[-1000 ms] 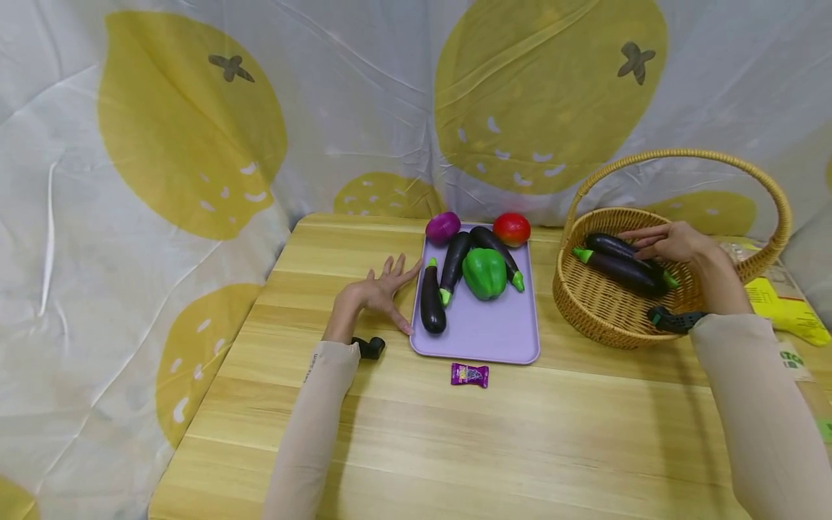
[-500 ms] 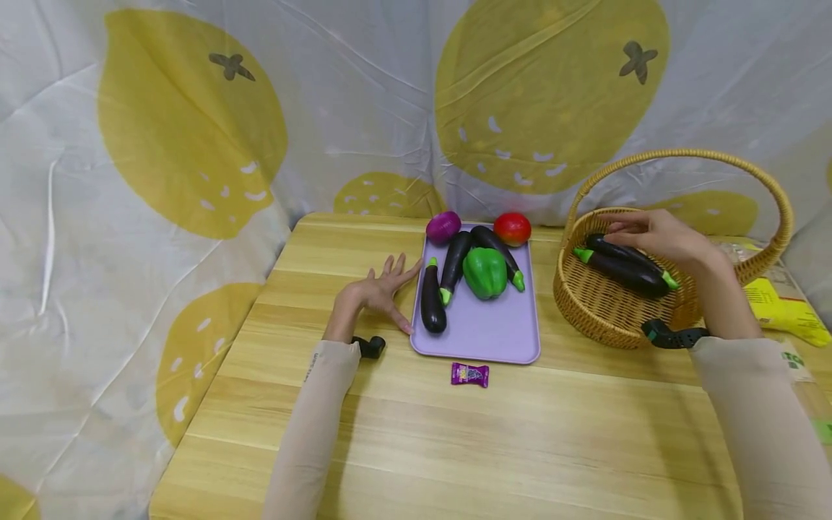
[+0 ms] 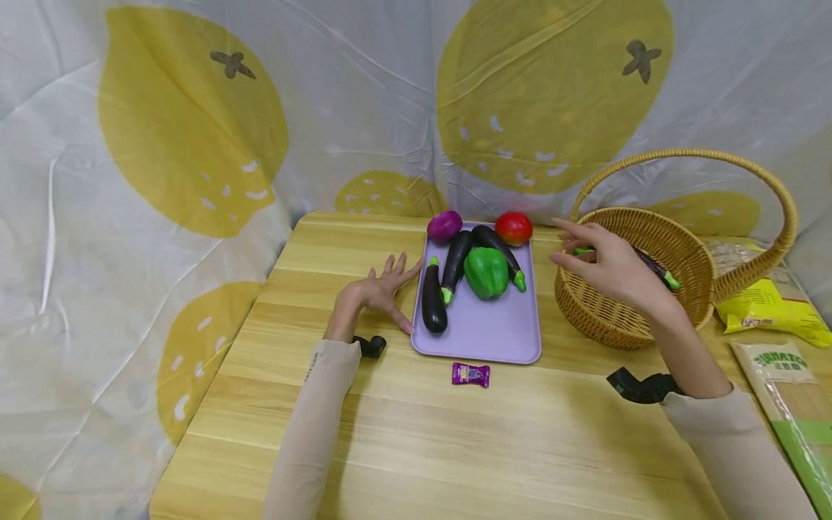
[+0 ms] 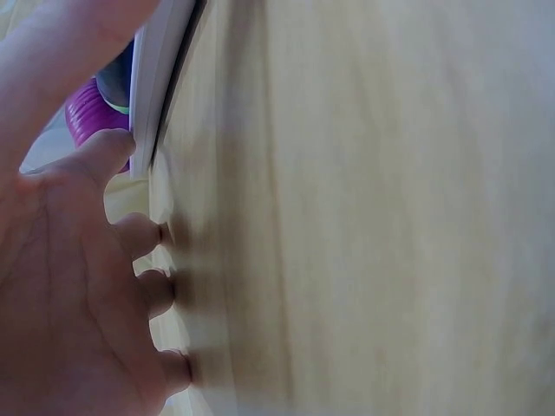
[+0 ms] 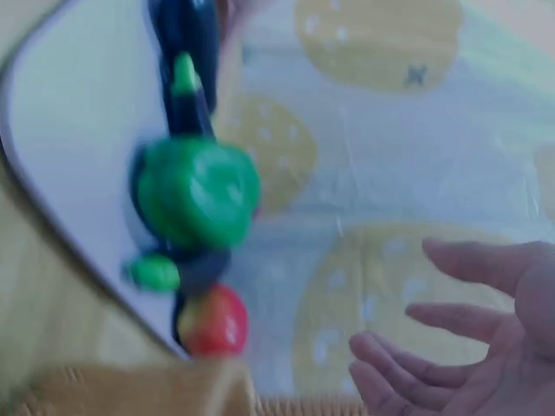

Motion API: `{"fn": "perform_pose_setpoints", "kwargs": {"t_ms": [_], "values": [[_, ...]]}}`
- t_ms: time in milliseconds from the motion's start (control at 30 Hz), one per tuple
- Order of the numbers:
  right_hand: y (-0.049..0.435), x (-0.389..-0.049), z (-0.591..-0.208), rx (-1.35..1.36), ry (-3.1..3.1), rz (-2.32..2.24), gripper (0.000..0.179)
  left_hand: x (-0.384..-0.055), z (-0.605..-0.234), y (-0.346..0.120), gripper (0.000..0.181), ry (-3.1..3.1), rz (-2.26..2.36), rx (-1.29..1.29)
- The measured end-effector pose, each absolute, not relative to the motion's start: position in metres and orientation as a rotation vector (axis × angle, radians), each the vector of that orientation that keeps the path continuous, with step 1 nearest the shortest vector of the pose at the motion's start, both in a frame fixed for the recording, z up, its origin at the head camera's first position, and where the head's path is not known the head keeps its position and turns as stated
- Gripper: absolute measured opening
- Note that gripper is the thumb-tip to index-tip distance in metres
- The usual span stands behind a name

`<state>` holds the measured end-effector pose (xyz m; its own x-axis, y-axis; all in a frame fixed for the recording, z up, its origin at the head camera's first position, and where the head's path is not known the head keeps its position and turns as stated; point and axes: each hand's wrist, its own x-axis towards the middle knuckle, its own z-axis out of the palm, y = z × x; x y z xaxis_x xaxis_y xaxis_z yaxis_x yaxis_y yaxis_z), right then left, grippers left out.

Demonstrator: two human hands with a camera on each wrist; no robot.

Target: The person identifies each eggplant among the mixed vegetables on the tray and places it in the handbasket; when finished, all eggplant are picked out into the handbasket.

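My left hand (image 3: 373,297) rests with spread fingers on the table, touching the left rim of the lilac tray (image 3: 494,336). Three eggplants lie in the tray: a left eggplant (image 3: 432,303), a middle eggplant (image 3: 456,256) and a right eggplant (image 3: 497,249). Among them sits a green bell pepper (image 3: 486,273). A purple onion (image 3: 445,227) and a red-yellow fruit (image 3: 513,229) are at its far corners. My right hand (image 3: 611,263), fingers extended and holding nothing, is over the left side of the wicker basket (image 3: 588,318). It mostly hides the eggplants (image 3: 661,271) inside.
A purple candy packet (image 3: 471,375) lies just in front of the tray. The basket's tall handle (image 3: 689,153) arches above it. Right of the basket are a yellow bag (image 3: 773,307) and a pack of noodles (image 3: 789,397). A lemon-print cloth (image 3: 364,94) hangs behind the table.
My right hand has lifted off the eggplants in the basket and moved left toward the tray, over the basket's rim. My left hand and the tray's contents have stayed put.
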<state>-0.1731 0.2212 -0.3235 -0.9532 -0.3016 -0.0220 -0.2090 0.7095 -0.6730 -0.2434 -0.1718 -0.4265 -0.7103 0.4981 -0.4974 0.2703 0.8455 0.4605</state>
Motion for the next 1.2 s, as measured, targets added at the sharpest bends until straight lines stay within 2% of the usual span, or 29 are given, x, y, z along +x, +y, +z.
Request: {"fn": "perform_pose_setpoints", "kwargs": {"t_ms": [467, 800, 1200], "values": [[0.125, -0.148, -0.372, -0.750, 2.625, -1.182, 0.073, -0.245, -0.429, -0.174, 0.141, 2.394, 0.464, 0.558], [0.080, -0.147, -0.397, -0.689, 2.569, -1.188, 0.071, -0.246, -0.430, -0.173, 0.141, 2.390, 0.462, 0.564], [0.061, -0.154, -0.407, -0.557, 2.574, -1.147, 0.067, -0.247, -0.432, -0.173, 0.140, 2.393, 0.458, 0.576]]}}
